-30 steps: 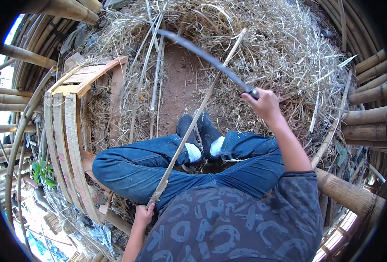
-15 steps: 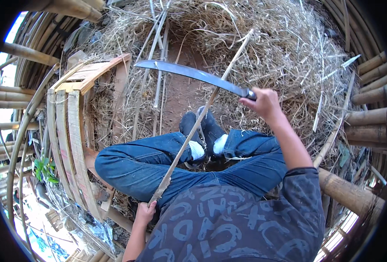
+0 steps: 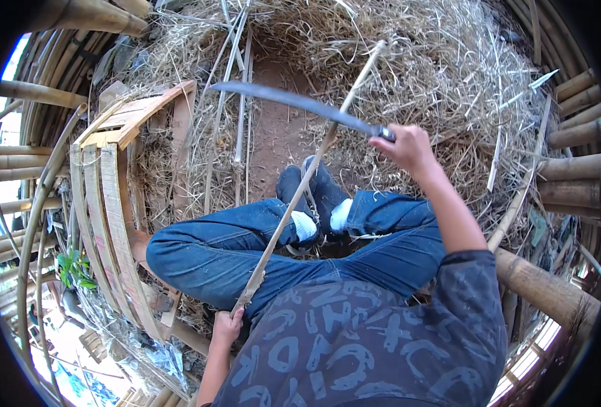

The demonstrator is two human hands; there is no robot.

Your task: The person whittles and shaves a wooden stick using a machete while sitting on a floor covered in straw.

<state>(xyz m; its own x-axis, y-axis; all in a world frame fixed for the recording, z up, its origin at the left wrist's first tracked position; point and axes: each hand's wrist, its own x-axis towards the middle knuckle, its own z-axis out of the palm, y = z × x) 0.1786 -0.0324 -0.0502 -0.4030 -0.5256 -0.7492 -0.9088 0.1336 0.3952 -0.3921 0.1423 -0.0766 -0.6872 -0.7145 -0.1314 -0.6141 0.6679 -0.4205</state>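
A long bamboo strip [image 3: 292, 203] slants from beside my left hip up over my crossed legs to the far right. My left hand [image 3: 227, 327] is closed round its near end, where the strip looks ragged. In my right hand [image 3: 409, 150] is the dark handle of a machete [image 3: 290, 102]. Its long, slightly curved blade points left and crosses the strip in its upper part. Whether the edge touches the strip there, I cannot tell. The blade is a little blurred.
Dry shavings [image 3: 436, 74] lie heaped ahead and to the right. At the left stands a wooden slatted crate or stool [image 3: 114, 224]. Several thin strips [image 3: 241, 115] lie on the bare soil [image 3: 273, 136] ahead. A thick bamboo pole [image 3: 544, 288] runs beside my right side.
The strip's far end has shifted slightly left and down. My right hand and the machete have shifted a little too, the blade still lying across the strip. My left hand keeps its grip.
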